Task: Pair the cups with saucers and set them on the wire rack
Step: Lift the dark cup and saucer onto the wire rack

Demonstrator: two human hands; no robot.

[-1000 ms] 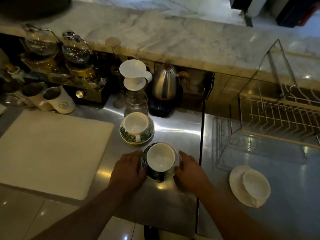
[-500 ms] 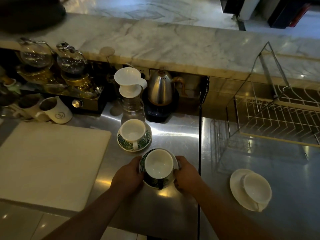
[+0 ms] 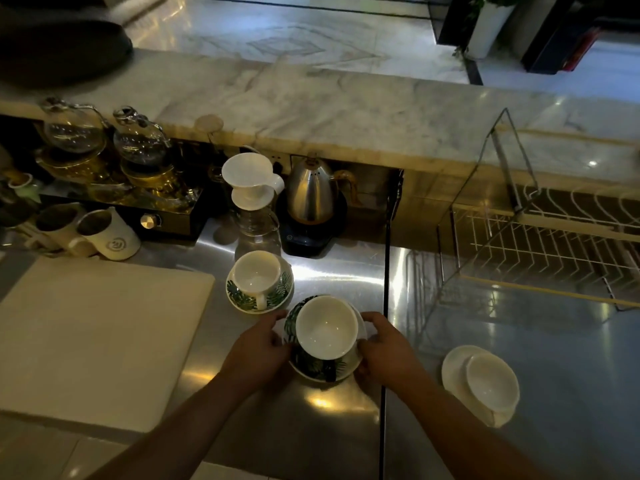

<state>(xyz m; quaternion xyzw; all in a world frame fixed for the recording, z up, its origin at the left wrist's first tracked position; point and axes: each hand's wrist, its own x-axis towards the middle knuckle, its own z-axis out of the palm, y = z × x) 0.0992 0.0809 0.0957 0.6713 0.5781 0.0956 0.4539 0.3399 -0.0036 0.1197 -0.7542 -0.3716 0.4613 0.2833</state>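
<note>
A white cup (image 3: 326, 326) with green leaf print sits on a matching saucer (image 3: 318, 370), lifted a little above the steel counter. My left hand (image 3: 259, 351) grips the saucer's left edge and my right hand (image 3: 382, 351) grips its right edge. Behind them a second leaf-print cup (image 3: 257, 277) stands on its saucer (image 3: 242, 301) on the counter. To the right a plain white cup (image 3: 491, 382) rests on a white saucer (image 3: 453, 365). The wire rack (image 3: 540, 251) stands at the far right.
A pale mat (image 3: 93, 337) covers the counter at left. A white dripper on a glass carafe (image 3: 252, 202), a steel kettle (image 3: 311, 192) on its base, mugs (image 3: 107, 233) and glass pots (image 3: 138, 143) line the back below a marble ledge (image 3: 311, 109).
Both hands closed on the near saucer's edges and raised it, with its cup, off the counter. The other cups have not moved.
</note>
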